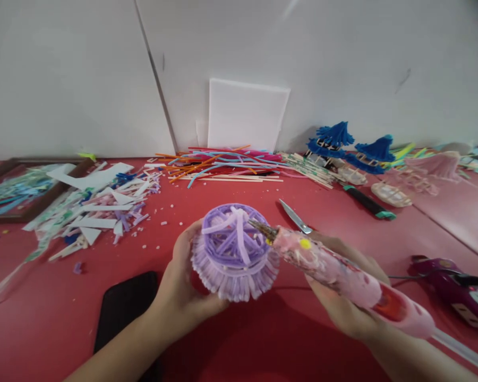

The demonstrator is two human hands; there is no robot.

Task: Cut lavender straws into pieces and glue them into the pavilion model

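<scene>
My left hand [183, 281] is closed around the left side of a purple pipe-cleaner craft piece [237, 278], which has a ring with crossing spokes on top and a fringed skirt below. My right hand [342, 297] grips a pink hot glue gun [334, 276]. The gun's dark, crusted nozzle points left, at the right part of the purple ring; whether it touches I cannot tell. A clear glue stick [462, 350] sticks out of its back end. Just behind the gun lie scissors [297, 216], their handles hidden by my right hand.
A black phone [123, 302] lies beside my left forearm. Paper and pipe-cleaner scraps [103, 207] are heaped at left near a brown frame [14, 217]. Loose pipe cleaners [223, 162], blue craft roofs [330, 138], a green-and-black cutter [368, 201] and a magenta tool [450, 286] lie behind and right.
</scene>
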